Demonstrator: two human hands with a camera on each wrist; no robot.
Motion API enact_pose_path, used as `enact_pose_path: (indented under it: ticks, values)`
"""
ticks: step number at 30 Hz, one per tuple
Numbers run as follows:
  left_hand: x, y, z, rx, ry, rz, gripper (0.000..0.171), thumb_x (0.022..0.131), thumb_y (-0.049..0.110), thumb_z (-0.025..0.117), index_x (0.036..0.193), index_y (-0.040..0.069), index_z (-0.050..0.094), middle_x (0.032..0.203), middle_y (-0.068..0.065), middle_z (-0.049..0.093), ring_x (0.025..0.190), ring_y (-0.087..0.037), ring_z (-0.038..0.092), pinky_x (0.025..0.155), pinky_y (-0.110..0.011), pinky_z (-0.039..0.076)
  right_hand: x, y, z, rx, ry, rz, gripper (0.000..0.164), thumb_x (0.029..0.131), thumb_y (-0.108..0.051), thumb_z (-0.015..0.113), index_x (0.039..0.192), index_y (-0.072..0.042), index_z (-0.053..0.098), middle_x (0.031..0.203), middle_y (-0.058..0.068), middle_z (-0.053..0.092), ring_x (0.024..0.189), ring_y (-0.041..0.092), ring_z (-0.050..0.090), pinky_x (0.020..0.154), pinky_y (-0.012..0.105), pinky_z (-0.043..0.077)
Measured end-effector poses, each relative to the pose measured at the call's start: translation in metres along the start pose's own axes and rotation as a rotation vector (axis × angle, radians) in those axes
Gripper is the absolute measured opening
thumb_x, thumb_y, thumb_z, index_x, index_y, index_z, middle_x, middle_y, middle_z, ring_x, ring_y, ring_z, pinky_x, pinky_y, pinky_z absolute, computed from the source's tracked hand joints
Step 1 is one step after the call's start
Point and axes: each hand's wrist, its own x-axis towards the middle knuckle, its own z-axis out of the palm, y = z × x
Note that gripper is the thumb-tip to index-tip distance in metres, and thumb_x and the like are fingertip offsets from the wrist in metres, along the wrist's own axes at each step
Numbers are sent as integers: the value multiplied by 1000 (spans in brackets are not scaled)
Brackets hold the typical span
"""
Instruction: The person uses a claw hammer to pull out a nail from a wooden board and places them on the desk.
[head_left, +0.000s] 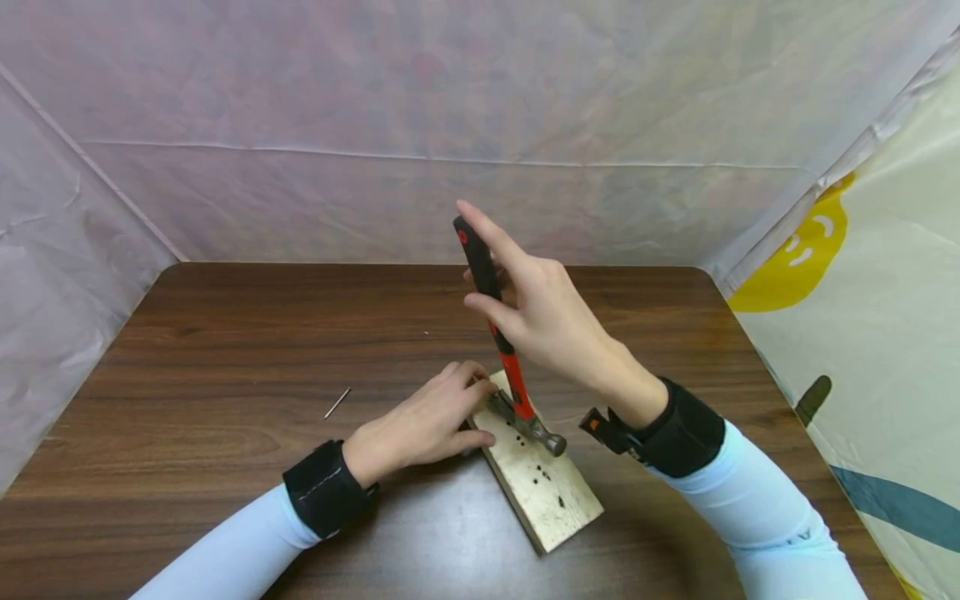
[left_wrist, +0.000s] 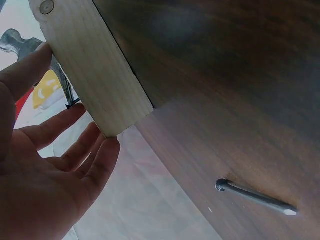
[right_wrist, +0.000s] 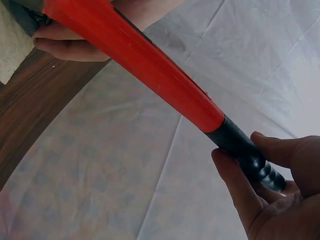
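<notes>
My right hand holds a claw hammer by its black grip, thumb on one side and fingers on the other. The red and black handle stands steeply upright. Its metal head rests on a pale wooden board marked with several dark holes. In the left wrist view, a nail shows at the hammer's claw, by the board's edge. My left hand holds the board's far left part, its thumb along the side and its fingers around the far end.
A loose nail lies on the brown wooden table, left of the board. Pale fabric sheeting hangs behind the table and at both sides. A black band with a small device is strapped to the right wrist.
</notes>
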Motion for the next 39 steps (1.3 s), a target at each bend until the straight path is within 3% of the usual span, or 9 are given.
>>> enact_pose_path:
  ticks: [4,12,24,30,33,39]
  values:
    - [1,0,1,9,5,11,57,91,34,80,131,-3,63,129,-17,54,112,-29,55,92,-42,50,1,1,1,-4,6,-9,87,96,-6,74,165,-22,23,110,5,72,90,13,69,64,29,53]
    - [4,3,-1,36,-35,-13,60,92,37,80,133,-4,64,129,-16,57,116,-31,55,95,-42,50,2,1,3,13,24,-21,86,95,-6,75,165,-21,26,108,5,73,97,14,70,72,27,57]
    - [6,4,-1,-28,-38,-116,68,88,36,84,136,-4,60,135,-19,55,121,-33,54,99,-44,49,-5,3,2,-6,140,-66,85,91,-8,79,162,-16,33,104,4,72,93,15,70,61,33,49]
    - [6,4,-3,-76,-23,-158,66,84,35,87,133,-2,63,133,-16,57,118,-31,55,98,-44,49,-13,-1,1,7,172,-58,90,90,-7,80,163,-12,27,105,5,72,89,14,69,50,28,44]
    - [6,3,-3,-90,-29,-171,66,84,35,88,133,-1,63,131,-14,56,116,-29,54,96,-42,49,-19,-4,0,24,184,-38,92,89,-6,81,162,-6,26,106,7,71,89,14,70,47,24,46]
    - [7,2,-1,-106,-51,-201,69,84,36,88,135,-2,62,132,-12,55,118,-28,53,97,-42,48,-27,-2,-1,41,187,-11,53,88,-6,83,134,2,57,102,6,69,84,12,68,53,23,53]
